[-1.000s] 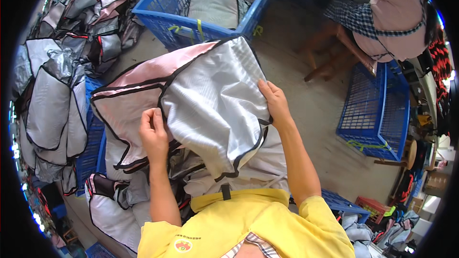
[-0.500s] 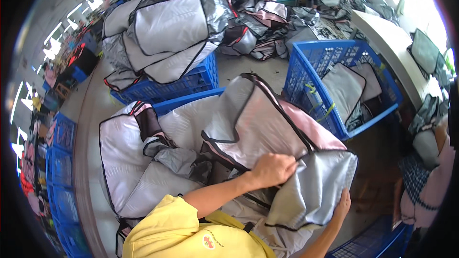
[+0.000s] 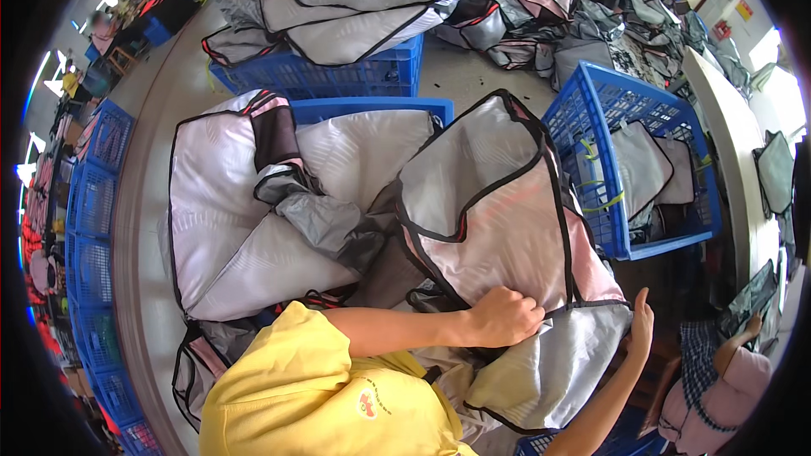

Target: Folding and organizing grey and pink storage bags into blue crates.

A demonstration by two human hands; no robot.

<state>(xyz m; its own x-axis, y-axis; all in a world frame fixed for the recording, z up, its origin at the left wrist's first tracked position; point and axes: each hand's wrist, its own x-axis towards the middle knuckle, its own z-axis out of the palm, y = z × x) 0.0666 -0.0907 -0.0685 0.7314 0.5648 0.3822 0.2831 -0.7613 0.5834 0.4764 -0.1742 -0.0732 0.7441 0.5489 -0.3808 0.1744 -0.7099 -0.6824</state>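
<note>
A large silver-lined fabric bag (image 3: 494,232) with black bound edges and pink cloth on its right side lies spread in front of me. My left hand (image 3: 507,317) is closed on its cloth, near the seam where a silver flap (image 3: 549,363) hangs toward my body. At that flap's right edge, my right hand (image 3: 642,323) is open, its fingers stretched out and pointing away from me. More silver-lined pieces (image 3: 224,219) with black edging lie to the left, over a blue crate (image 3: 372,106) whose far rim shows.
Another blue crate (image 3: 629,252) with silver pieces inside stands at the right. Beyond the work, a blue crate (image 3: 317,80) carries a tall pile. Stacked blue crates (image 3: 89,266) line the left. A co-worker in pink (image 3: 718,388) is at lower right, beside a long white panel (image 3: 722,143).
The view has shifted, so the far crates sit differently. My right hand's fingers have straightened at the flap's edge. My left hand keeps its grip, and the bag's far part has folded over.
</note>
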